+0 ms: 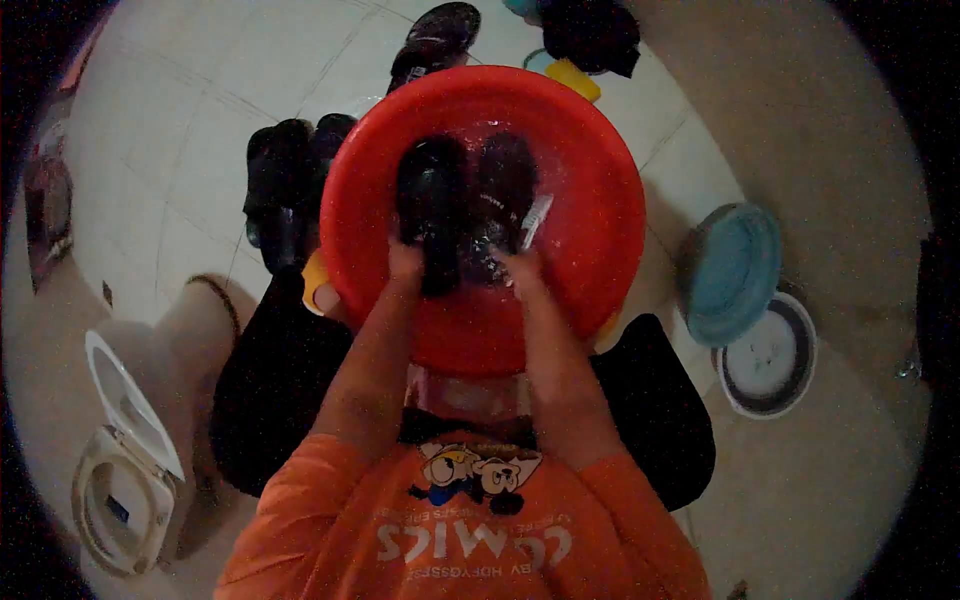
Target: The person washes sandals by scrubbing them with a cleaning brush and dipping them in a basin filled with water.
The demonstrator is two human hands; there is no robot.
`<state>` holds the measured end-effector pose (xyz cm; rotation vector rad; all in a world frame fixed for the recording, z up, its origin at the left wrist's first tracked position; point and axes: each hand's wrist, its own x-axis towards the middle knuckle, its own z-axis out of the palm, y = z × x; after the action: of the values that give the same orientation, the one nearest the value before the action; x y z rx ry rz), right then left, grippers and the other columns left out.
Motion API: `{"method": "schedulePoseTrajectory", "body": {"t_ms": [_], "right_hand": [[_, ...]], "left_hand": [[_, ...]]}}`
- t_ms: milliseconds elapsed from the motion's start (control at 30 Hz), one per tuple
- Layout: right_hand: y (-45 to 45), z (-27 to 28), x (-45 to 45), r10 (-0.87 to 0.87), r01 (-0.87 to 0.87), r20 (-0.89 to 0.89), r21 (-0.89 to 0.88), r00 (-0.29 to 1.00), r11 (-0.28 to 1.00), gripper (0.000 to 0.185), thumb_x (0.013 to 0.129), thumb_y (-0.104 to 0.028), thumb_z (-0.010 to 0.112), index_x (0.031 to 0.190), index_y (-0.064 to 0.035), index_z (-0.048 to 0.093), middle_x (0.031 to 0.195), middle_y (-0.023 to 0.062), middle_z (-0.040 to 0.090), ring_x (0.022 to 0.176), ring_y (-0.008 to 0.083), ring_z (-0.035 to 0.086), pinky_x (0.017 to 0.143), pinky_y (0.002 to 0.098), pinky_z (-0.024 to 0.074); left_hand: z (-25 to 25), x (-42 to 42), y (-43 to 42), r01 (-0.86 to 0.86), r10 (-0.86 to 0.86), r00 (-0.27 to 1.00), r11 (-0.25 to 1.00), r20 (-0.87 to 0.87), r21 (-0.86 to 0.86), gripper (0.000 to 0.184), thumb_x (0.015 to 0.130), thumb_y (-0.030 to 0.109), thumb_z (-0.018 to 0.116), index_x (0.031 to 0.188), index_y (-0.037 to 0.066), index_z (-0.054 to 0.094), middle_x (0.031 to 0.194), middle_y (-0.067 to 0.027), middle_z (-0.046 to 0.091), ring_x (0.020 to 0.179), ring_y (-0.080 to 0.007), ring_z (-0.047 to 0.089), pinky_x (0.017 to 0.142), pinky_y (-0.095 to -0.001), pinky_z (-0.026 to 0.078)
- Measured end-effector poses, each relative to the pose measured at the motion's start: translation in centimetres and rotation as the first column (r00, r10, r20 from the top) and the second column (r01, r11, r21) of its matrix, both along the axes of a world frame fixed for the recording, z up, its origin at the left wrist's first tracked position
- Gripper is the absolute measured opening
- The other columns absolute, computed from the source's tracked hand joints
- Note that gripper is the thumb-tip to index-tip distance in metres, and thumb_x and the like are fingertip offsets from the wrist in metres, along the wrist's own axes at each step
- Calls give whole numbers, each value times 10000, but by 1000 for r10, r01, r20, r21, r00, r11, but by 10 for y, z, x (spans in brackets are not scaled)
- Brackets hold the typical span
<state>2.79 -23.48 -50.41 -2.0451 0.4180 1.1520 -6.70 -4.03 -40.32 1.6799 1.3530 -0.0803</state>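
Observation:
A large red basin stands between my knees, with two black slippers side by side in it. My left hand grips the near end of the left slipper, its fingers partly hidden behind the dark sole. At the near end of the right slipper, my right hand is closed round the edge. White foam clings to that slipper near my fingers. A pale narrow strip lies along its right side; I cannot make out what it is. Both hands are inside the basin, below its rim.
More dark slippers lie on the tiles left of the basin, and another dark slipper lies beyond it. A toilet stands at lower left. To the right, a blue basin leans by a white basin. A yellow object sits behind.

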Motion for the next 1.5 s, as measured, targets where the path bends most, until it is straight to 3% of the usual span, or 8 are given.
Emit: {"method": "schedulePoseTrajectory", "body": {"t_ms": [233,467,533,700,1067,1133,1267,1500], "right_hand": [[-6,81,54,-182,144,316,138,931,980,436,657,-92,719,1035,-1,520,952,53,566,869,161,501,738,309,397],[21,133,11,-381,514,-350,496,856,700,855,654,-347,723,1287,7,270,1298,172,321,1222,283,249,967,424,221],[32,139,-3,-498,557,-257,279,828,782,385,678,-250,723,978,-92,541,821,1,545,696,130,501,585,267,405],[47,158,-12,-308,294,-25,378,951,878,274,745,-276,649,924,-90,556,708,-13,505,585,91,420,494,256,343],[23,144,25,-148,347,631,-204,761,915,361,848,-313,495,1042,-12,544,934,115,571,826,186,503,742,316,406],[16,148,28,-82,78,65,57,995,995,409,879,-315,422,1179,-39,461,1059,148,544,949,223,504,815,314,382],[54,195,-11,-339,224,379,315,861,922,421,890,-297,393,1241,-65,401,1090,166,537,997,262,509,819,335,381],[53,251,-54,442,-311,590,-315,676,897,414,880,-284,387,1269,-143,370,1013,190,529,813,376,535,674,422,436]], "left_hand": [[72,28,2,-27,108,939,970,-327,243,387,776,143,551,1095,-22,407,1073,-238,464,1005,-381,455,847,-422,367],[111,23,6,190,-148,982,783,-119,592,440,762,176,587,1112,-28,416,1100,-200,455,996,-357,465,850,-411,373],[114,27,-4,255,-274,960,768,-58,588,471,759,185,602,1126,-36,406,1099,-196,469,995,-343,476,858,-393,377],[132,37,-21,62,46,977,872,208,-485,523,723,122,663,1153,-11,395,1026,-131,539,954,-227,506,836,-318,404],[104,33,-13,53,29,988,859,152,-509,618,735,124,657,1239,1,321,1066,-123,521,927,-210,515,810,-298,416],[102,36,-13,47,24,991,864,135,-502,611,745,154,653,1236,-7,326,1068,-123,522,926,-209,516,809,-295,415],[119,40,-19,43,83,970,866,229,-499,597,768,273,627,1223,-15,370,1083,-140,519,940,-216,514,822,-303,400],[94,50,-12,-18,99,986,864,134,-503,747,778,558,474,1259,0,353,1148,-138,492,990,-220,496,823,-306,393]]}}
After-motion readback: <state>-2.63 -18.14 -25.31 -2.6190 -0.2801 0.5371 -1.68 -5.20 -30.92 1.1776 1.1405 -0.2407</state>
